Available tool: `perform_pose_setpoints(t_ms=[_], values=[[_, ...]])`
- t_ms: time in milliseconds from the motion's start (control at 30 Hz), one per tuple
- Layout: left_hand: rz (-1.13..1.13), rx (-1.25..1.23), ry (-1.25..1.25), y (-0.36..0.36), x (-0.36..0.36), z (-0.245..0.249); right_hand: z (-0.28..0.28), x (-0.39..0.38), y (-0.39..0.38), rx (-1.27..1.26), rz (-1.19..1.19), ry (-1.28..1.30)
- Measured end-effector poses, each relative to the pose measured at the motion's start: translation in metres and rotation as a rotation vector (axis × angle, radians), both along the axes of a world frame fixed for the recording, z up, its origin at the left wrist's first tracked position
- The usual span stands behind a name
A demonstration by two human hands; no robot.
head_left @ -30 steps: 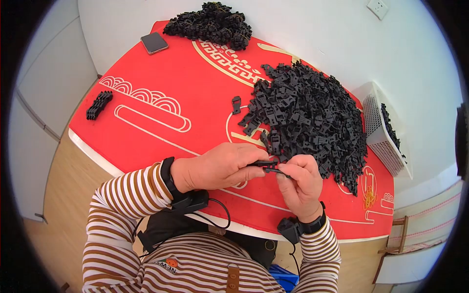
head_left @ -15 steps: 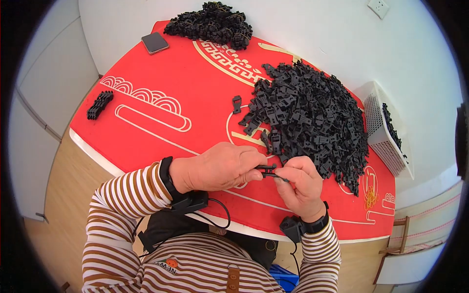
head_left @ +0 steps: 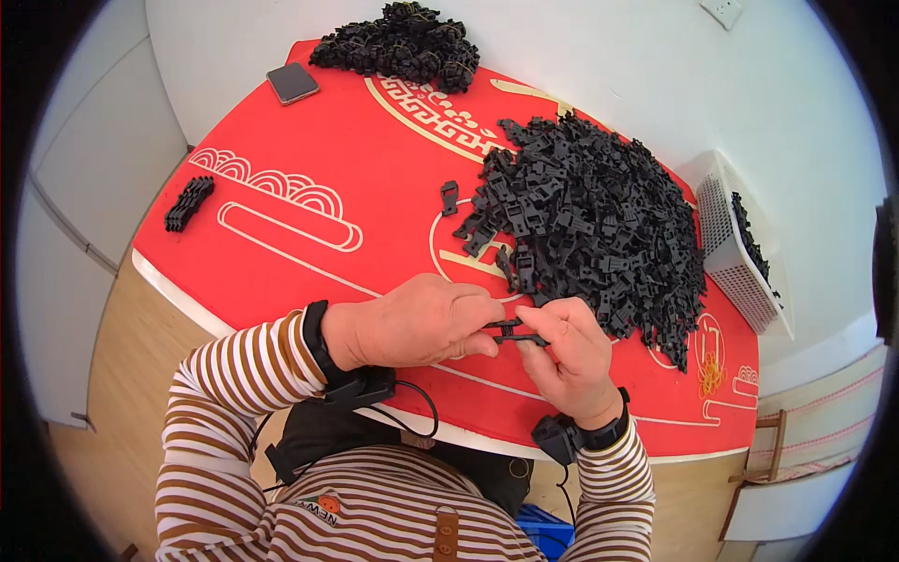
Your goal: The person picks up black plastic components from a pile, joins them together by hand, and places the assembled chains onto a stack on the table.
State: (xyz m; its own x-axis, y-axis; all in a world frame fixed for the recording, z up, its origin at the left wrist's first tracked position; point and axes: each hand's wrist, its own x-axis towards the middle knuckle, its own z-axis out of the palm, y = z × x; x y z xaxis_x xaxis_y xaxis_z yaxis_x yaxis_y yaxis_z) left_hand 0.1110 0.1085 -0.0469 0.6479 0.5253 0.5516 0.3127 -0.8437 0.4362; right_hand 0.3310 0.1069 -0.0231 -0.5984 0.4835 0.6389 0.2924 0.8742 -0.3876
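Currently left hand (head_left: pixel 417 321), right hand (head_left: pixel 569 361): grip pinching black pieces (head_left: pixel 508 331); white basket (head_left: pixel 729 253) holds dark parts (head_left: pixel 748 239).

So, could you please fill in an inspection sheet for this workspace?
Surface: red patterned cover.
Job's things: held black parts, number unclear; loose heap at right; short stack at left; bundled pile at far edge.
Clutter: phone at far left; yellow bands at right.
Hands: left hand and right hand pinch the held black parts.
Cables: black cable loops at the near edge; another hangs below the right wrist device.
Surroundings: white basket holding more black parts, beside the heap.
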Motion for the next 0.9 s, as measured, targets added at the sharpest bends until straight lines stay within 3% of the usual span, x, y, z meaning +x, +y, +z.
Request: perform_pose_setpoints(t_ms=[367, 567, 700, 900], values=[[0.020, 0.024, 0.043, -0.003, 0.004, 0.004, 0.000, 0.001, 0.004, -0.084, 0.011, -0.004], [0.007, -0.142, 0.111, 0.004, 0.001, -0.004, -0.010, -0.006, 0.011, -0.059, 0.013, 0.025], [0.076, -0.172, -0.099, 0.011, 0.007, -0.013, -0.014, -0.005, 0.016, -0.220, -0.060, 0.053], [0.105, -0.209, -0.169, 0.011, 0.009, -0.006, -0.019, -0.001, 0.021, -0.081, -0.087, 0.076]])
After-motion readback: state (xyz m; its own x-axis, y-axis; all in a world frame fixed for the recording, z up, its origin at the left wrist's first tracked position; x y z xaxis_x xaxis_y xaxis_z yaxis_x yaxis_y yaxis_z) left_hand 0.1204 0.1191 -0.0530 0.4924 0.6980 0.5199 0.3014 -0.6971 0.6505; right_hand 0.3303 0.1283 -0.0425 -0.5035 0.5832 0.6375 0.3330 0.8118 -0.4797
